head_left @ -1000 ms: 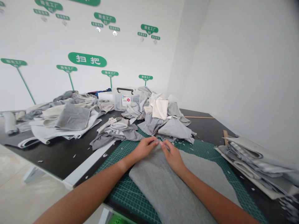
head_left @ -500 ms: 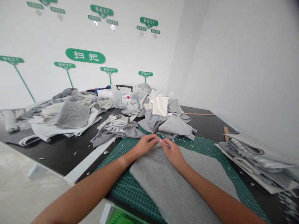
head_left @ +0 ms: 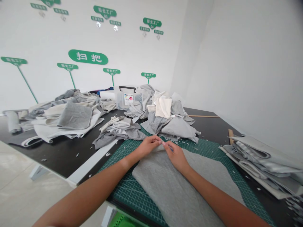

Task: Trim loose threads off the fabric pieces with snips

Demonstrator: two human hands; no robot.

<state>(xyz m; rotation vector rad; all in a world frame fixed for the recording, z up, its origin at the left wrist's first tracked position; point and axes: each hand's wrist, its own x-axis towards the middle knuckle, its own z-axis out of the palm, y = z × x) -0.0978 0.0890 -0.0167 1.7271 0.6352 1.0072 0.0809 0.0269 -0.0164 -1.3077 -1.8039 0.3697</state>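
Note:
A large grey cloth (head_left: 170, 186) lies over the green cutting mat (head_left: 127, 186) and hangs toward the near edge. At its far edge my left hand (head_left: 150, 146) pinches the fabric between closed fingers. My right hand (head_left: 174, 155) is closed on the same edge, its fingertips touching those of my left hand. Just beyond both hands, a heap of grey and cream cloth pieces (head_left: 163, 107) rests on the mat's far side.
Left on the black table (head_left: 71, 154) is a cloth pile (head_left: 75, 115), with a smaller pile (head_left: 119, 129) nearer. A clear plastic box (head_left: 129, 98) stands behind. Folded cloths (head_left: 262, 160) and a wooden strip (head_left: 230, 136) lie right. Scraps dot the table.
The whole view has shifted slightly, so things appear a little further right. Both hands keep their pinch on the cloth's edge, with barely any movement.

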